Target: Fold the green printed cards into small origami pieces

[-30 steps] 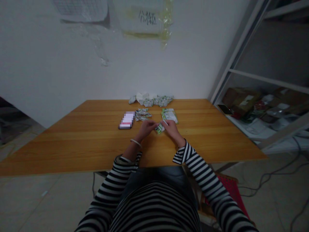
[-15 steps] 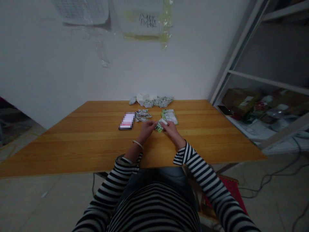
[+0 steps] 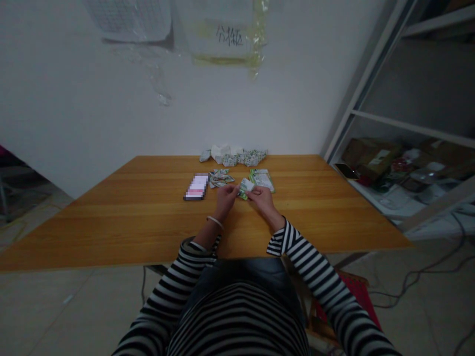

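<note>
Both my hands meet over the middle of a wooden table point(image 3: 129, 217). My left hand point(image 3: 225, 197) and my right hand point(image 3: 261, 198) pinch a small green and white packet point(image 3: 245, 187) between them, fingers closed on its ends. A flat stack of similar green packets point(image 3: 262, 178) lies just beyond my right hand. A few small folded packets point(image 3: 219, 178) sit beyond my left hand. I wear a pale bracelet on the left wrist.
A phone point(image 3: 196, 187) lies left of the packets. A heap of folded pieces point(image 3: 235, 155) rests at the table's far edge against the wall. A metal shelf point(image 3: 401, 148) with boxes stands to the right. Cables trail on the floor at the right.
The packet has been lifted slightly and turned between my fingers; both hands stay close together in nearly the same place.
</note>
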Available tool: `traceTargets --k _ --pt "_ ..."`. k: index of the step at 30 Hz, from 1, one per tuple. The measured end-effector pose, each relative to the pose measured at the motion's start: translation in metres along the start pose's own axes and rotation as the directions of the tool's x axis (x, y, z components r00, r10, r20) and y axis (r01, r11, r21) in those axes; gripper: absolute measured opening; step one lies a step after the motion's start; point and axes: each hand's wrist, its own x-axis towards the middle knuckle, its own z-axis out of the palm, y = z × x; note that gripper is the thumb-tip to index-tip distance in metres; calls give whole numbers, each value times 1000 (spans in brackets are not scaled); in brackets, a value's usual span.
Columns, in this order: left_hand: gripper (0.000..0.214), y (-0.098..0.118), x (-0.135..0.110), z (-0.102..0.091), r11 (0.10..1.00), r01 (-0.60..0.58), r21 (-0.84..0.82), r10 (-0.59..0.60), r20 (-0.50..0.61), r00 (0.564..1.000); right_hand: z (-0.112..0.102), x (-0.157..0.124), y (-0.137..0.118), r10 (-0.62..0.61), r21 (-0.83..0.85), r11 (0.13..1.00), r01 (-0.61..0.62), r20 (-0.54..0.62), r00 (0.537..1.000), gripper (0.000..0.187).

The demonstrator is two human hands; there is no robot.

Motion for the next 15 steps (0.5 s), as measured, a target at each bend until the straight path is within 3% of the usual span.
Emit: traceTargets --k 7,10,15 --pt "31 -5 3 1 990 137 -44 -135 28 990 -10 -6 0 -173 -366 919 147 -38 984 17" --pt "41 -10 0 5 960 258 -105 -243 136 960 -13 -12 -4 -248 -474 846 244 56 967 21" --pt "34 -16 -1 -2 894 416 -167 -360 286 888 -15 -13 -15 -330 -531 747 400 227 916 26"
